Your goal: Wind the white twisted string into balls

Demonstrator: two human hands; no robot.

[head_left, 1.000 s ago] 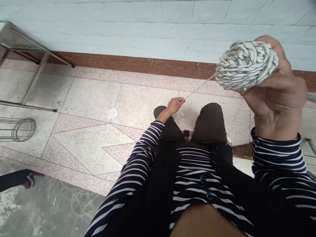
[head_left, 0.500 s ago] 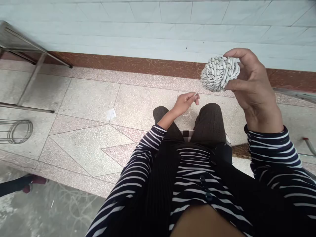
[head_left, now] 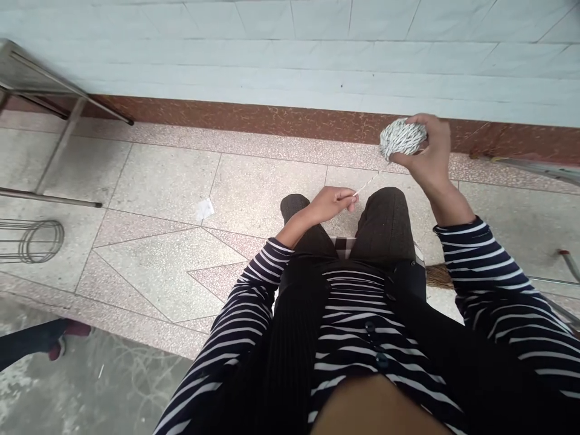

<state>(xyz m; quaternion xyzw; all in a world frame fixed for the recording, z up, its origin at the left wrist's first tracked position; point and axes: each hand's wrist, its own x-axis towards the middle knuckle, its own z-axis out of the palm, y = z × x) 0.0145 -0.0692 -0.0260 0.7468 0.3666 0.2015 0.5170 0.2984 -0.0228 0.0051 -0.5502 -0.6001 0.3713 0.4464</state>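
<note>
A ball of white cord with thin dark flecks (head_left: 401, 139) is gripped in my right hand (head_left: 430, 154), thumb below and fingers over its top and right side. My left hand (head_left: 333, 204) is over my knees, pinching a thin strand of the same cord (head_left: 368, 183) between thumb and fingers. This strand slants up and right from the pinch toward the ball. Part of the ball's right side is hidden by my fingers.
Below lies a tiled floor (head_left: 267, 181) along a pale tiled wall. To the left stand a metal-framed stool or table (head_left: 58, 139) and a wire coil (head_left: 40, 241). A white scrap (head_left: 205, 209) lies nearby. Broom bristles (head_left: 438, 276) show at right; another person's shoe (head_left: 57, 347) at lower left.
My right hand with the cord ball has moved farther from me, toward the wall's base. My left hand has shifted slightly down and left, and a longer taut strand now shows.
</note>
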